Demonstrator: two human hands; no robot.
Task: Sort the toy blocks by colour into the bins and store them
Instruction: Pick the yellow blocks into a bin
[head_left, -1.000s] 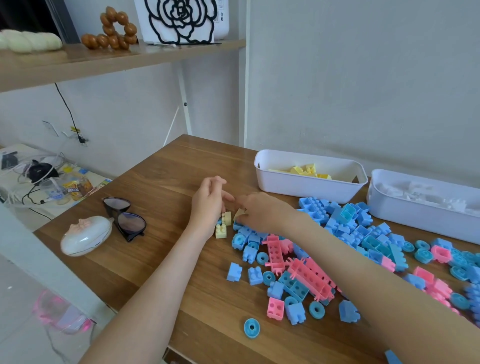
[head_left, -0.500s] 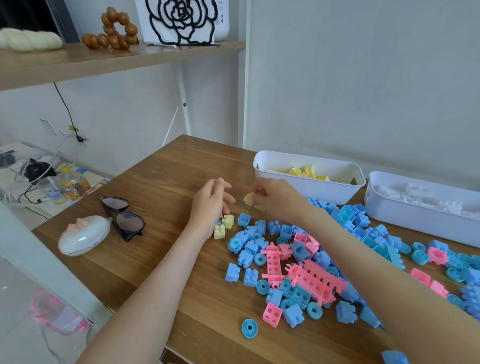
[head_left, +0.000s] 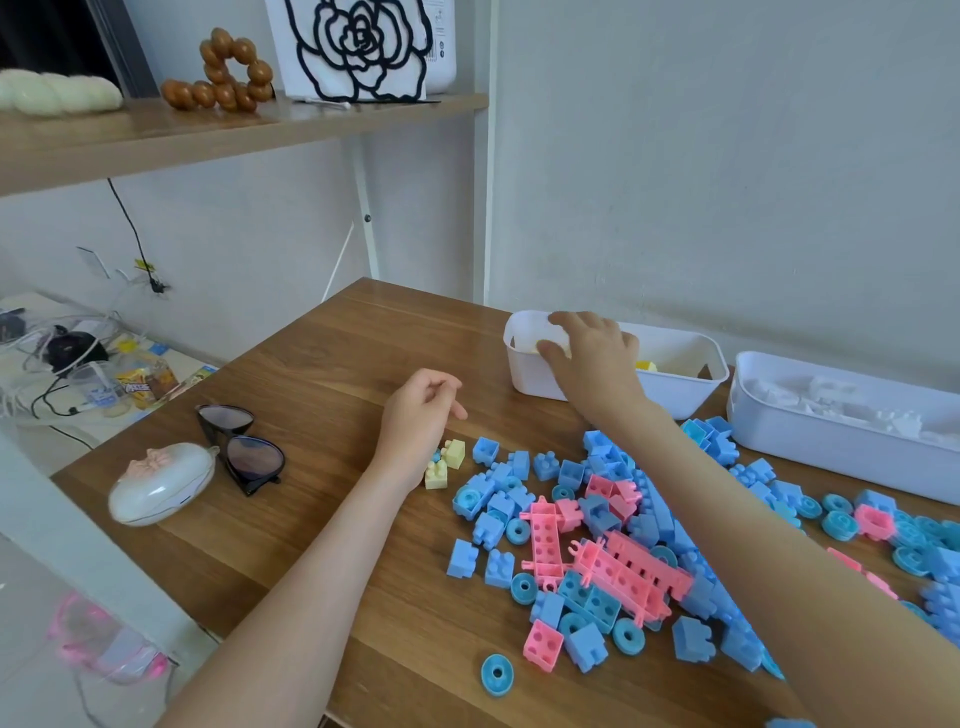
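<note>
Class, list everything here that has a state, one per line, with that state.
right hand, over yellow bin; grip unclear
left hand, loosely curled, holding nothing
yellow bin, open, partly filled
white bin, open, partly filled
two yellow blocks, loose on table
blue and pink blocks, unsorted on table

The wooden table (head_left: 311, 364) carries two white bins (head_left: 530, 379), scattered toy blocks (head_left: 597, 587), sunglasses (head_left: 249, 457) and a white case (head_left: 161, 480).

Blue blocks (head_left: 571, 473), pink blocks (head_left: 631, 571) and pale yellow blocks (head_left: 445, 462) lie by white bins (head_left: 680, 395).
</note>
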